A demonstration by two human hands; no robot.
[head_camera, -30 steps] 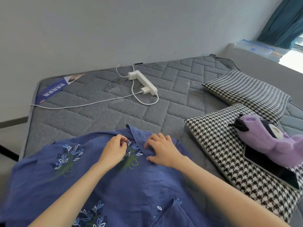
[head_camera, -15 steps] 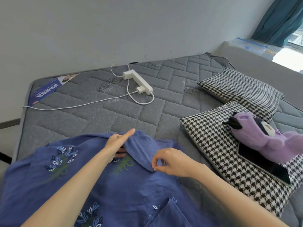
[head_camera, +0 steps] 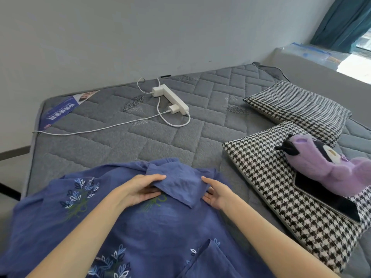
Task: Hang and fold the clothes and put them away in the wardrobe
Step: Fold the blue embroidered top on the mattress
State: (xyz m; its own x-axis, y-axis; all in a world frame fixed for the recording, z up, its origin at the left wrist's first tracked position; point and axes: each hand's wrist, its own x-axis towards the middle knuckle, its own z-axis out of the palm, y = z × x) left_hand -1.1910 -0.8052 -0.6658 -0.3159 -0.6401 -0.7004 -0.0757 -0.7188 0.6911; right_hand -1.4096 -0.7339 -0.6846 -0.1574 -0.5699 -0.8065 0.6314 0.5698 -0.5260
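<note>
A blue shirt (head_camera: 152,225) with embroidered leaf sprigs lies spread on the grey quilted mattress (head_camera: 112,141) in front of me. Its collar (head_camera: 178,183) is folded down toward me at the top. My left hand (head_camera: 138,190) lies flat on the shirt at the collar's left edge, fingers straight, fingertips just under the flap. My right hand (head_camera: 215,193) lies flat on the cloth at the collar's right edge with its fingers straight. Neither hand grips the fabric.
A white power strip (head_camera: 172,98) with chargers and a long white cable lies on the far mattress. Two houndstooth pillows (head_camera: 267,177) sit to the right; the near one carries a purple plush toy (head_camera: 321,167) and a dark tablet (head_camera: 329,197). A wall runs behind.
The collar flap, which my hands were pinching and turning over, now lies folded down. Both hands have opened and lie flat on either side of it.
</note>
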